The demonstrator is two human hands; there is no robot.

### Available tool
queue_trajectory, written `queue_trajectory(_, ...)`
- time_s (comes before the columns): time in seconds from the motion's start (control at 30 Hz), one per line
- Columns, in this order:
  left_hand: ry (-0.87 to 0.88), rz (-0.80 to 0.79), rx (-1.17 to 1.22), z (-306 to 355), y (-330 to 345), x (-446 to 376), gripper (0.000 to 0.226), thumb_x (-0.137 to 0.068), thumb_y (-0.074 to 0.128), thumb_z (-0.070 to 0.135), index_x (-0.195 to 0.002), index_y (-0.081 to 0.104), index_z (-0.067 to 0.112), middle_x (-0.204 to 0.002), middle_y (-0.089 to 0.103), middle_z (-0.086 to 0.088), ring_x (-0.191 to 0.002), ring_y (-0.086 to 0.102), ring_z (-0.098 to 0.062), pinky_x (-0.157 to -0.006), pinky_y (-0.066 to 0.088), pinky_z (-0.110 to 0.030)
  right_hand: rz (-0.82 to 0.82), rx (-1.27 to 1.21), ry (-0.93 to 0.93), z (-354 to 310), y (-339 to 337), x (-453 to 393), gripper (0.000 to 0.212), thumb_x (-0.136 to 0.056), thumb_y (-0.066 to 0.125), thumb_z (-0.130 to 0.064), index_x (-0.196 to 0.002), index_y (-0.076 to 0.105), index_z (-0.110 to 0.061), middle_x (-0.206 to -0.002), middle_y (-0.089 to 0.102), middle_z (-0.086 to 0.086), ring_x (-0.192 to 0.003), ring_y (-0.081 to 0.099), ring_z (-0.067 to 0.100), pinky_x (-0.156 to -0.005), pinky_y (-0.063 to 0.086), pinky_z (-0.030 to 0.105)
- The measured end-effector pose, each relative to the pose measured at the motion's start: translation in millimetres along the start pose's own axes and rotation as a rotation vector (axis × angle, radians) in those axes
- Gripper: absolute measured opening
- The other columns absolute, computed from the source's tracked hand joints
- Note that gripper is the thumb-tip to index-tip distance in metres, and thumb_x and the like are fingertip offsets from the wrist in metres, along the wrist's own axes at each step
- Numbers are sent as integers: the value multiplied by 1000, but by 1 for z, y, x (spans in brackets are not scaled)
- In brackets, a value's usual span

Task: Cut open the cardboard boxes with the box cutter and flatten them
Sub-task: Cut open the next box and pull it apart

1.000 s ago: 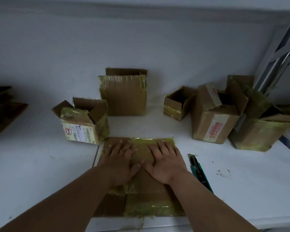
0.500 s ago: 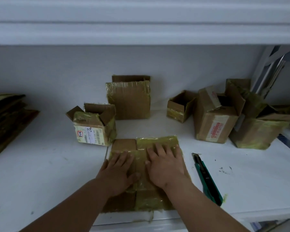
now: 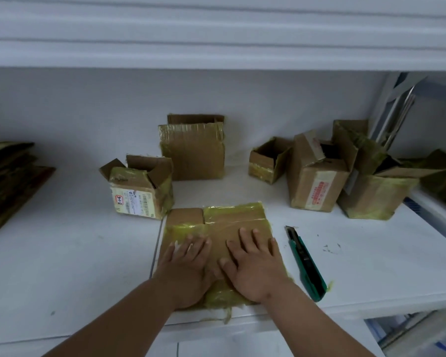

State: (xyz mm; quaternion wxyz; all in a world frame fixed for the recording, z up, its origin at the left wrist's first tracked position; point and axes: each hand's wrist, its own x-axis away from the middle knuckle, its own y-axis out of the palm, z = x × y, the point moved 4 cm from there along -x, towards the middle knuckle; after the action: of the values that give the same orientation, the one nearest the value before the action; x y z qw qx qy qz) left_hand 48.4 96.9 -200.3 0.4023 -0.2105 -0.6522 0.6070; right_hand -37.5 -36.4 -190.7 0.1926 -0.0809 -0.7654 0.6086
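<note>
A flattened cardboard box [image 3: 232, 219] with yellowish tape lies at the front of the white shelf [image 3: 62, 253]. My left hand [image 3: 187, 266] and my right hand [image 3: 255, 264] press flat on it side by side, fingers straight. The green box cutter [image 3: 307, 264] lies on the shelf just right of the flattened box, blade end pointing away, untouched. Unflattened boxes stand behind: a labelled open box [image 3: 139, 191] at the left, a taped box [image 3: 193, 150] against the back wall.
A small open box [image 3: 268, 161], a taller box with a red label [image 3: 317, 176] and a taped box [image 3: 376, 194] crowd the right rear. Flat cardboard is stacked at the far left [image 3: 8, 176]. An upper shelf [image 3: 216, 34] hangs overhead. The shelf's front edge runs just beneath my wrists.
Both hands slid back toward me along the flattened box, still pressing it. The view tilted upward, bringing the upper shelf into sight.
</note>
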Motion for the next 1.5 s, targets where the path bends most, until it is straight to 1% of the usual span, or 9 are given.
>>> queue_trajectory(0.13, 9, -85, 23, -3, -3, -6, 138, -31, -36, 88, -153, -19, 26, -160, -25, 7, -147, -24, -16, -119, -13, -44, -10, 61, 31, 2, 11, 12, 67, -97, 9, -66, -156, -8, -38, -163, -21, -7, -149, -22, 21, -118, -13, 54)
queue_trajectory(0.23, 23, -96, 1, -7, -2, -5, 112, -61, -13, 89, -153, -19, 26, -159, -27, 7, -146, -25, -15, -118, -14, -43, -76, 44, 25, 5, 5, 11, 68, -97, 12, -67, -155, -9, -38, -162, -23, -8, -149, -24, 20, -119, -13, 52)
queue_trajectory(0.43, -4, -20, -25, -4, 4, 2, 127, -41, -34, 87, -153, -18, 30, -160, -25, 8, -147, -24, -16, -119, -14, -48, -40, 32, 58, 12, 12, 15, 68, -96, 12, -68, -155, -8, -40, -162, -23, -3, -148, -25, 25, -120, -12, 52)
queue_trajectory(0.63, -257, -22, 307, -10, -13, 12, 89, -80, 49, 77, -151, 4, 50, -162, -15, 16, -149, -18, -21, -119, 1, -55, 85, -320, 158, 29, -9, 16, 56, -98, 44, -39, -153, 32, -36, -165, 8, 5, -150, 4, 31, -121, 10, 40)
queue_trajectory(0.8, -339, 52, 362, -3, -19, 14, 92, -75, 66, 68, -151, 17, 49, -163, -1, 13, -150, -3, -24, -117, 19, -54, 115, -543, 268, 36, -18, 17, 60, -91, 51, -20, -149, 38, -26, -147, 39, 12, -131, 42, 34, -110, 40, 40)
queue_trajectory(1.0, -310, 139, 267, 2, -26, 32, 91, -65, 70, 71, -144, 28, 53, -160, 5, 16, -144, 2, -23, -110, 24, -51, 162, -1023, 428, 58, -22, 25, 29, -80, 52, -10, -109, 55, -15, -92, 68, 8, -72, 71, 32, -67, 61, 48)
queue_trajectory(1.17, -233, 268, 236, 6, -38, 43, 91, -59, 76, 66, -138, 31, 55, -159, -1, 18, -141, 1, -21, -109, 22, -49, 174, -1130, 425, 63, -24, 39, 24, -86, 62, -15, -108, 53, -14, -94, 66, 8, -83, 67, 27, -73, 56, 38)
queue_trajectory(1.37, -196, 332, 506, -6, -33, 56, 85, -66, 84, 42, -132, 33, 60, -162, 6, 11, -144, 7, -21, -115, 22, -39, 213, -1427, 325, 53, -27, 50, 19, -88, 53, -10, -95, 53, -27, -100, 68, 21, -76, 66, 31, -68, 54, 45)
queue_trajectory(1.5, -221, 394, 506, -8, -31, 69, 90, -59, 50, 78, -143, 31, 52, -162, 8, 15, -145, 10, -23, -118, 22, -43, 285, -1516, 305, 44, -27, 63, 30, -90, 52, -10, -82, 57, -39, -95, 69, 10, -84, 68, 37, -66, 57, 56)
